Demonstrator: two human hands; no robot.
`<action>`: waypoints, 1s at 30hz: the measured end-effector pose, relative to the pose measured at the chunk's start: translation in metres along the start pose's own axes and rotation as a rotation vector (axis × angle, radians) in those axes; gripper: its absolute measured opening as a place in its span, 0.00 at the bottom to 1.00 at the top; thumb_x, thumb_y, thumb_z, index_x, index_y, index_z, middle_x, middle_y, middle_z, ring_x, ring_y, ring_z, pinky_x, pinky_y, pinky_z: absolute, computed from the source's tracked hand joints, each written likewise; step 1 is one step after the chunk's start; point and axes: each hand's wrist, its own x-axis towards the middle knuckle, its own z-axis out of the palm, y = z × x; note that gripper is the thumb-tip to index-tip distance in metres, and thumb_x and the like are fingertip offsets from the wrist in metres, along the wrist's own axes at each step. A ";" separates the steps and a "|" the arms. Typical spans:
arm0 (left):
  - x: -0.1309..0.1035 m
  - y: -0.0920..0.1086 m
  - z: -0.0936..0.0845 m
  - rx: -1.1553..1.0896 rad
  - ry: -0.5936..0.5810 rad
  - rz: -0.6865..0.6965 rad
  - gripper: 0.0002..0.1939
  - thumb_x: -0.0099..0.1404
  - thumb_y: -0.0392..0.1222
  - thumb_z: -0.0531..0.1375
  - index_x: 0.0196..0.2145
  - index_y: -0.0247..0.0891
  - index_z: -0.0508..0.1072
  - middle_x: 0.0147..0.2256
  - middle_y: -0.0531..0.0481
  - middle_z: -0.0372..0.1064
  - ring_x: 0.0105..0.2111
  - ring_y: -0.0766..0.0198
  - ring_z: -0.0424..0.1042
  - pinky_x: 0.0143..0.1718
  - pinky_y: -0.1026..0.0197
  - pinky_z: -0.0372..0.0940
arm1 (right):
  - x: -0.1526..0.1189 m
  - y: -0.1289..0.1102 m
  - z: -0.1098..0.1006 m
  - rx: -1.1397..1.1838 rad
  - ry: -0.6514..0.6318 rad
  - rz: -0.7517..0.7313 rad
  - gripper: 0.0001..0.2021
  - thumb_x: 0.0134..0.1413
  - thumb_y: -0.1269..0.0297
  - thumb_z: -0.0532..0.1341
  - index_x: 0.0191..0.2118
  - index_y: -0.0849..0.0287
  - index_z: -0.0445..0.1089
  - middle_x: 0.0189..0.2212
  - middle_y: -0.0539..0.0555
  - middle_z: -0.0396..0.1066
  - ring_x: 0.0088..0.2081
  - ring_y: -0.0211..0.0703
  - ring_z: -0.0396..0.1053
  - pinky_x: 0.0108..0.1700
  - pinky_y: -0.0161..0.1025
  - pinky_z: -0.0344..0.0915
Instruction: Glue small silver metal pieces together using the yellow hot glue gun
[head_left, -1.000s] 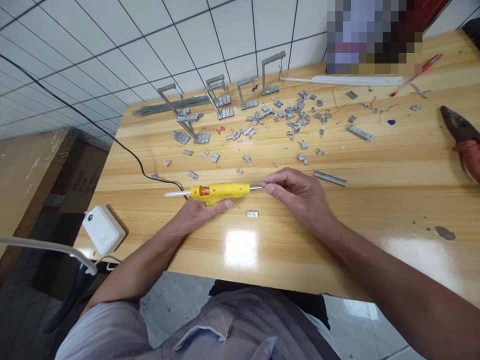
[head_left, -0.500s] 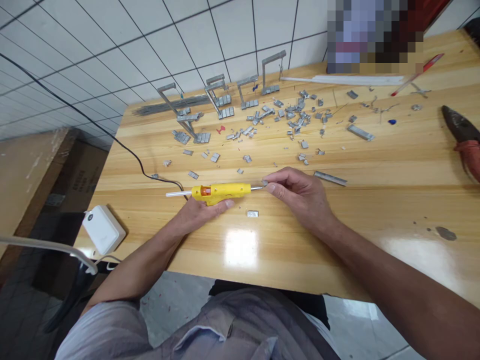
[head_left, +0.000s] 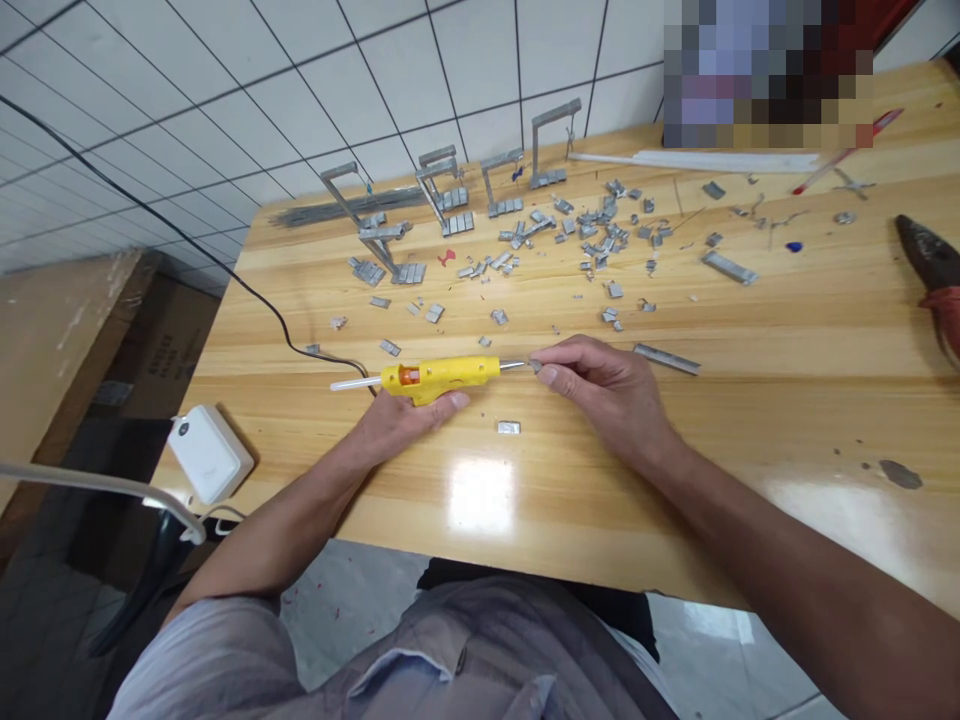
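A yellow hot glue gun (head_left: 457, 373) is gripped in my left hand (head_left: 405, 420), its metal nozzle pointing right. A clear glue stick (head_left: 355, 384) juts from its back end. Between thumb and forefinger, my right hand (head_left: 607, 385) pinches a small grey metal piece (head_left: 535, 366) right by the nozzle tip; whether the two touch I cannot tell. Below the gun's nozzle lies a small silver block (head_left: 509, 427) on the wooden table. A grey metal strip (head_left: 667, 359) rests just beyond my right hand.
Several small grey frames with hooked arms, one of them a tall frame (head_left: 551, 145), stand along the tiled wall. Scattered metal bits (head_left: 604, 225) cover the table's middle back. A white power bank (head_left: 210, 453) sits at left, red-handled pliers (head_left: 930, 270) at right. A black cord (head_left: 255, 295) crosses the left side.
The glue gun's nozzle and the small metal piece are slightly farther apart. My view has shifted a little; both hands keep their holds.
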 end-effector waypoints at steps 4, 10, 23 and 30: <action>0.000 -0.001 -0.001 0.017 -0.015 0.044 0.17 0.65 0.56 0.68 0.39 0.39 0.82 0.29 0.50 0.79 0.36 0.56 0.79 0.37 0.60 0.74 | 0.000 0.000 0.001 0.005 -0.008 0.007 0.05 0.59 0.60 0.71 0.39 0.50 0.85 0.34 0.51 0.82 0.34 0.41 0.74 0.39 0.41 0.68; 0.000 -0.002 -0.001 0.015 -0.024 0.057 0.16 0.65 0.56 0.68 0.35 0.39 0.81 0.30 0.48 0.81 0.41 0.51 0.82 0.42 0.56 0.77 | -0.001 0.000 0.000 0.015 -0.019 0.009 0.05 0.59 0.61 0.71 0.40 0.51 0.85 0.35 0.50 0.82 0.35 0.41 0.74 0.39 0.40 0.67; 0.000 -0.001 0.000 -0.014 -0.011 0.039 0.15 0.63 0.55 0.69 0.33 0.40 0.80 0.29 0.49 0.80 0.39 0.52 0.82 0.39 0.56 0.77 | -0.001 0.000 0.000 0.021 -0.023 -0.004 0.04 0.59 0.62 0.71 0.39 0.51 0.85 0.34 0.49 0.82 0.34 0.40 0.73 0.39 0.40 0.66; 0.000 0.001 0.000 -0.018 -0.005 0.013 0.15 0.61 0.55 0.69 0.33 0.40 0.80 0.27 0.50 0.78 0.34 0.54 0.80 0.35 0.58 0.75 | -0.001 0.000 0.001 0.019 -0.022 0.003 0.04 0.59 0.61 0.71 0.39 0.51 0.84 0.34 0.50 0.81 0.34 0.40 0.73 0.38 0.40 0.66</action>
